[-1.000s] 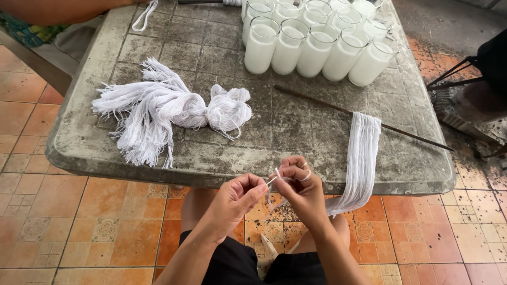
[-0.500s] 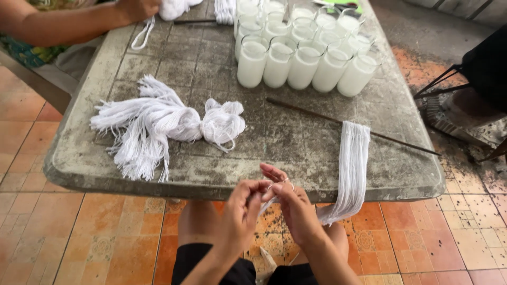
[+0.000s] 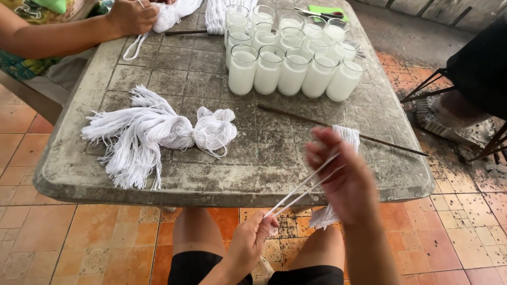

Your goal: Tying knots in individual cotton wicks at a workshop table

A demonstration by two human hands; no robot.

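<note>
My left hand (image 3: 252,244) pinches the low end of a few white strings (image 3: 301,187) below the table's front edge. My right hand (image 3: 340,174) is raised over the table's near right part and grips their upper end, so the strings run taut between both hands. Behind my right hand a flat hank of white strings (image 3: 346,136) hangs over the table edge, mostly hidden. A knotted bundle of white strings (image 3: 158,132) lies on the grey table (image 3: 253,169) to the left.
Several glasses filled with white wax (image 3: 288,58) stand at the back middle. A thin dark stick (image 3: 343,129) lies across the right side. Another person's hand (image 3: 129,18) holds white strings at the far left. A dark chair frame (image 3: 470,105) stands at the right.
My right hand has risen from beside the left, up over the table edge, drawing the strings out taut. My left hand has dropped lower. The view has moved closer.
</note>
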